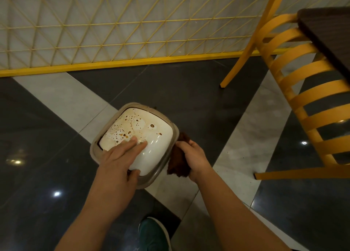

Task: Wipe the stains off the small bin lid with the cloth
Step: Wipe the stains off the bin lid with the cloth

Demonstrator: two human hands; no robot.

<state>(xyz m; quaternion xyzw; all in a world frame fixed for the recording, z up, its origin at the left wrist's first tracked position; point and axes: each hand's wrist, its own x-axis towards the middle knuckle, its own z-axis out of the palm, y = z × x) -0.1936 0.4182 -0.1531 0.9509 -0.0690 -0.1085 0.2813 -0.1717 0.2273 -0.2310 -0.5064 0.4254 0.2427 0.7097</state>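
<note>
A small bin stands on the floor in the middle of the head view, its white lid point(153, 137) set in a grey-brown rim point(166, 119). Brown stains and spots cover the far half of the lid; the near half looks glossy white. My left hand point(121, 156) lies on the near left of the lid, fingers straight on top and thumb at the near edge. My right hand point(193, 156) grips a dark brown cloth point(178, 163) just right of the bin, beside the rim and off the lid.
A yellow lattice screen point(113, 23) with a yellow base bar runs along the back. A yellow slatted chair point(312, 91) and a dark table corner point(329, 32) stand at the right. The floor has dark and pale tiles. My green shoe point(153, 235) shows below.
</note>
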